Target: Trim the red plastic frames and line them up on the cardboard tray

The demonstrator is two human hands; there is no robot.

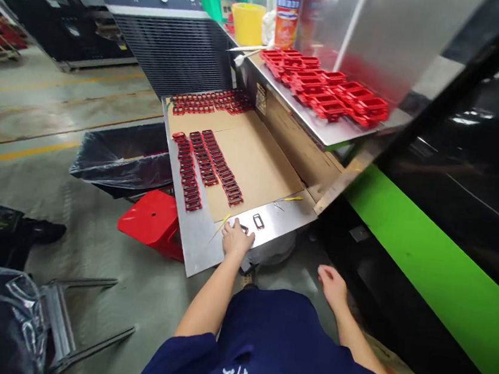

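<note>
My left hand (237,239) rests at the near edge of the metal tabletop (200,247). Its thumb and fingers close around a small dark rectangular frame, mostly covered by the hand. Just right of it a second dark frame (259,222) lies flat on the metal. A thin yellow-handled tool (222,223) lies beside my left fingers. Off the table to the right, my right hand (332,285) hangs in the air with curled fingers and nothing visible in them. Rows of red-and-black frames (222,166) lie on the cardboard sheet (261,164).
Red frames (323,90) are heaped on the raised metal shelf (334,138), near a spray can (287,11) and a yellow container (247,25). Another yellow tool (293,198) lies at the cardboard's corner. A red stool (150,221) and a lined bin (122,154) stand left.
</note>
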